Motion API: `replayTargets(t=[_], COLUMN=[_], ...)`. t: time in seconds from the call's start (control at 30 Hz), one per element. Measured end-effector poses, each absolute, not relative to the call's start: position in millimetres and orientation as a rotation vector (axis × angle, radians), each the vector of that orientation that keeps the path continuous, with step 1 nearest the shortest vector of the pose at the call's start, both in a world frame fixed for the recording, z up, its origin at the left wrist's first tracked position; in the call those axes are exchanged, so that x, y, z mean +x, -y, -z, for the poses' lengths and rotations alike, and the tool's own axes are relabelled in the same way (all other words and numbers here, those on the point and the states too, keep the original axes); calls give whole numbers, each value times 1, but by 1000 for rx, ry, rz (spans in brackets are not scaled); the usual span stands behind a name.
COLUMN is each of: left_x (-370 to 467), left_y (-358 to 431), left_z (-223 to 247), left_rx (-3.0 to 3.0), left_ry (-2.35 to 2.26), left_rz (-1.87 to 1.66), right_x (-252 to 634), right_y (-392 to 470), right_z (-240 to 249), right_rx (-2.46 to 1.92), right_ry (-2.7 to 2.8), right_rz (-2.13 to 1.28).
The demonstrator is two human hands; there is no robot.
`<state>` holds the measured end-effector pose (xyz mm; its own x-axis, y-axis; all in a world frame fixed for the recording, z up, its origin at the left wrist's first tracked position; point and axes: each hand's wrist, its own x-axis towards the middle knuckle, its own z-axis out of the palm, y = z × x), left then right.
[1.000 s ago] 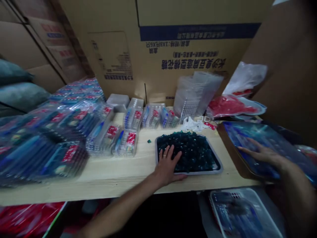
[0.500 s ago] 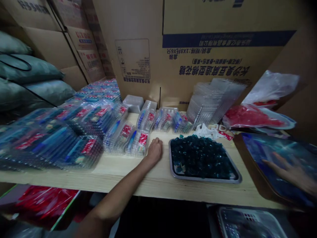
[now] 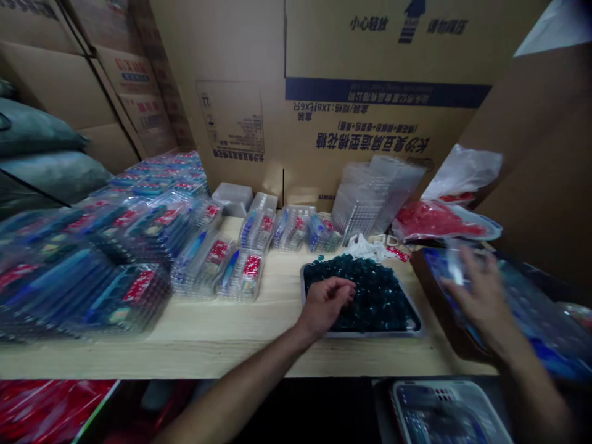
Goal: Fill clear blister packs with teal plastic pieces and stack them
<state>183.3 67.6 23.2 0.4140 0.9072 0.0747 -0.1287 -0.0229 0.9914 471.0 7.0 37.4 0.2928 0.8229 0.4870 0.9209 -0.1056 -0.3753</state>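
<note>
The shallow tray (image 3: 393,333), heaped with dark teal pieces (image 3: 377,293), sits right of the frame's centre on a pale wooden table (image 3: 277,339). The person's left hand (image 3: 326,302) is over its left part, fingers curled in toward the thumb; whether they pinch a piece cannot be seen. At the right, the right hand (image 3: 481,293) is blurred above a blue-covered box (image 3: 531,296), beside something clear and shiny; its grip cannot be told. Behind the tray lie a white tangle (image 3: 365,248) and a red-filled bag (image 3: 439,220). Filled clear packs (image 3: 240,274) crowd the left side; a large carton (image 3: 240,49) stands across the top.
</note>
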Motion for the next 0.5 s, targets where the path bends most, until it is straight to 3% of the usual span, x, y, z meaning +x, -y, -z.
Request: replayTargets(t=[0.2,0.5], left_x=[156,95], left_y=[-35,-34], left_z=[-51,-28], left_rx=[532,420], left_ry=[-603,-708], left_rz=[-1092,-1140], right_x=[277,210], right_y=[-24,-28], right_z=[-33,-10], right_rx=[-1298,-1090], right_ry=[1703,1537], right_rz=[-741,-1023])
